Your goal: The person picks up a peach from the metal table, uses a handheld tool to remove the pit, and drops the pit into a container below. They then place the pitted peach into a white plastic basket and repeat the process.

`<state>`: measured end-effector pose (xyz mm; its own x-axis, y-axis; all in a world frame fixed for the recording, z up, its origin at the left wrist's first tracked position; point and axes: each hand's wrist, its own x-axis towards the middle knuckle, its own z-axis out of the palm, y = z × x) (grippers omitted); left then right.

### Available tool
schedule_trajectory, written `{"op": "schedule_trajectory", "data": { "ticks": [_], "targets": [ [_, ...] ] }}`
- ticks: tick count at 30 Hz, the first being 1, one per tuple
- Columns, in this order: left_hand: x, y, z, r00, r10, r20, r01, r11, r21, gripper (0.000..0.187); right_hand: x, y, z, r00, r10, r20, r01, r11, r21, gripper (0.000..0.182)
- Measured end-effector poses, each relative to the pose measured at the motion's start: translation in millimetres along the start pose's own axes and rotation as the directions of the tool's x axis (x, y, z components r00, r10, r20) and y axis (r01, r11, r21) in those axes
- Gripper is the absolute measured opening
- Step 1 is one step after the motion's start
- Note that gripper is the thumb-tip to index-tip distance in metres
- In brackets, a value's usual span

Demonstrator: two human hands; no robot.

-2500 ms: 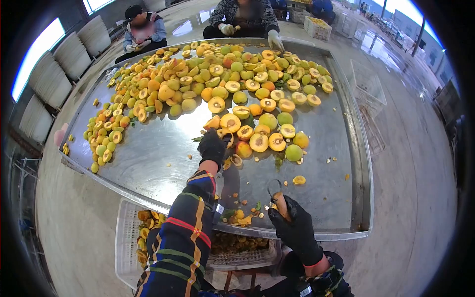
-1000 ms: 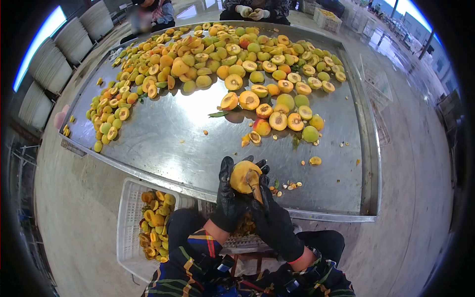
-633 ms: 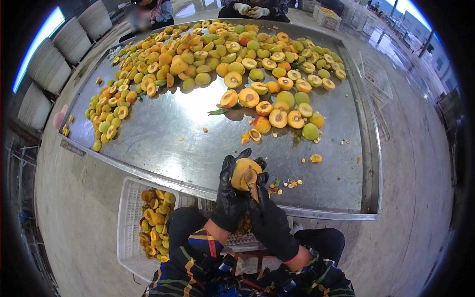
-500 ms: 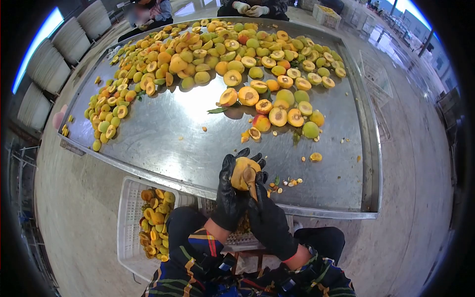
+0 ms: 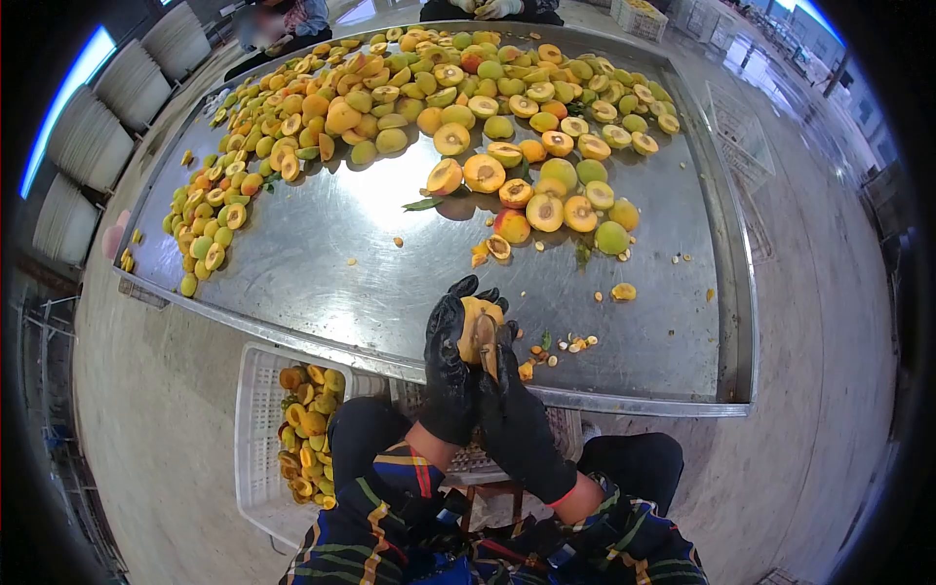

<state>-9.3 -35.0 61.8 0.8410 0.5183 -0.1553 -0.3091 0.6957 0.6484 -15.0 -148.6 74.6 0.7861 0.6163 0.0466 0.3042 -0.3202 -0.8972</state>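
Observation:
In the head view my left hand [image 5: 448, 366], in a wet black glove, is wrapped round a yellow peach half [image 5: 472, 314] near the table's front edge. My right hand [image 5: 515, 414], also black-gloved, grips a narrow brownish spoon-like tool [image 5: 488, 361] by its lower end. The tool's rounded head lies over the peach's near face, covering part of it. Both hands are close together, the right one just beside and below the left. Small pits and scraps [image 5: 575, 344] lie on the metal just right of my hands.
A large pile of peaches [image 5: 409, 97], many halved, spreads over the far side of the metal table [image 5: 322, 283], which has a raised rim. Left of my knees, a white crate [image 5: 255, 419] holds peach pieces [image 5: 310, 429]. People sit across the table, one with white gloves [image 5: 499, 9].
My hands and the peach have shifted slightly left. The tool stands more upright over the peach. The whole view has tilted a little, with the table higher in it.

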Motion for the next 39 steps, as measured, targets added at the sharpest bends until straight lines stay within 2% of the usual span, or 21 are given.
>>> {"op": "schedule_trajectory", "data": {
  "ticks": [2, 3, 5, 9, 11, 12, 14, 18, 20, 21, 23, 26, 27, 29, 30, 31, 32, 33, 35, 37, 39],
  "targets": [
    [2, -2, -5, 1.000, 0.009, 0.004, -0.009, 1.000, 0.025, 0.047, 4, -8, -7, 0.981, 0.142, 0.129, -0.156, 0.983, 0.099, 0.049],
    [3, -4, -7, 1.000, 0.026, 0.016, -0.026, 0.999, 0.029, 0.047, 4, -5, -6, 0.981, 0.143, 0.129, -0.157, 0.983, 0.100, 0.049],
    [2, -5, -8, 0.999, 0.040, 0.029, -0.041, 0.998, 0.037, 0.048, 4, 5, -3, 0.994, -0.108, 0.034, 0.105, 0.990, 0.090, 0.050],
    [-2, -3, 0, 0.997, 0.072, 0.038, -0.076, 0.991, 0.112, 0.048, 8, 9, -6, 0.971, -0.237, -0.033, 0.239, 0.965, 0.108, 0.057],
    [-1, -5, 2, 0.995, 0.090, 0.050, -0.095, 0.989, 0.113, 0.048, 6, 2, -9, 0.997, -0.057, 0.050, 0.045, 0.974, 0.223, 0.056],
    [0, -6, 2, 0.993, 0.104, 0.046, -0.110, 0.983, 0.146, 0.046, 5, 3, -10, 0.997, -0.056, 0.046, 0.044, 0.973, 0.225, 0.056],
    [1, -6, 1, 0.992, 0.121, 0.045, -0.128, 0.976, 0.178, 0.045, 2, 7, -9, 0.997, -0.046, 0.060, 0.043, 0.997, 0.065, 0.053],
    [-1, -2, 2, 0.992, 0.119, 0.043, -0.125, 0.973, 0.195, 0.043, 1, 10, -7, 0.994, -0.106, 0.013, 0.105, 0.993, 0.055, 0.053],
    [-3, 1, 2, 0.990, 0.131, 0.055, -0.141, 0.960, 0.244, 0.043, 2, 2, -12, 0.991, 0.048, 0.125, -0.068, 0.984, 0.164, 0.054],
    [-2, 2, 3, 0.992, 0.113, 0.056, -0.123, 0.962, 0.244, 0.043, 2, 6, -10, 0.991, 0.047, 0.123, -0.067, 0.984, 0.165, 0.054],
    [-1, 4, 2, 0.994, 0.091, 0.057, -0.103, 0.964, 0.244, 0.044, 2, 15, -8, 0.995, -0.096, 0.035, 0.087, 0.974, 0.209, 0.055],
    [2, 9, -2, 0.988, 0.066, 0.138, -0.085, 0.987, 0.137, 0.043, 3, 15, -28, 0.986, -0.050, 0.157, 0.004, 0.959, 0.282, 0.057],
    [3, 10, -4, 0.985, 0.057, 0.164, -0.086, 0.981, 0.173, 0.044, 2, 14, -32, 0.986, -0.051, 0.161, 0.003, 0.959, 0.283, 0.057],
    [6, 8, -9, 0.981, 0.037, 0.192, -0.079, 0.973, 0.215, 0.045, -1, 10, -38, 0.925, 0.113, 0.362, -0.256, 0.891, 0.376, 0.055],
    [8, 5, -12, 0.963, 0.074, 0.258, -0.160, 0.931, 0.327, 0.047, 0, 7, -39, 0.927, 0.117, 0.357, -0.259, 0.888, 0.380, 0.055],
    [8, 3, -15, 0.940, 0.104, 0.324, -0.244, 0.871, 0.426, 0.049, 2, 4, -40, 0.946, 0.093, 0.312, -0.180, 0.948, 0.263, 0.055],
    [7, 3, -15, 0.942, 0.102, 0.321, -0.240, 0.872, 0.426, 0.049, 2, 3, -40, 0.960, 0.060, 0.274, -0.100, 0.986, 0.133, 0.056],
    [7, 5, -13, 0.959, 0.068, 0.274, -0.172, 0.911, 0.375, 0.048, 1, 5, -40, 0.959, 0.062, 0.275, -0.102, 0.986, 0.132, 0.056],
    [8, 7, -9, 0.972, 0.030, 0.234, -0.106, 0.941, 0.321, 0.048, 1, 8, -40, 0.931, 0.148, 0.334, -0.243, 0.933, 0.265, 0.055],
    [7, 8, -6, 0.984, -0.021, 0.178, -0.024, 0.970, 0.243, 0.043, 4, 1, -45, 0.933, 0.143, 0.329, -0.239, 0.932, 0.273, 0.052],
    [8, 7, -4, 0.982, 0.005, 0.189, -0.060, 0.957, 0.283, 0.040, 4, 4, -45, 0.934, 0.140, 0.327, -0.237, 0.930, 0.279, 0.050]
  ]
}}
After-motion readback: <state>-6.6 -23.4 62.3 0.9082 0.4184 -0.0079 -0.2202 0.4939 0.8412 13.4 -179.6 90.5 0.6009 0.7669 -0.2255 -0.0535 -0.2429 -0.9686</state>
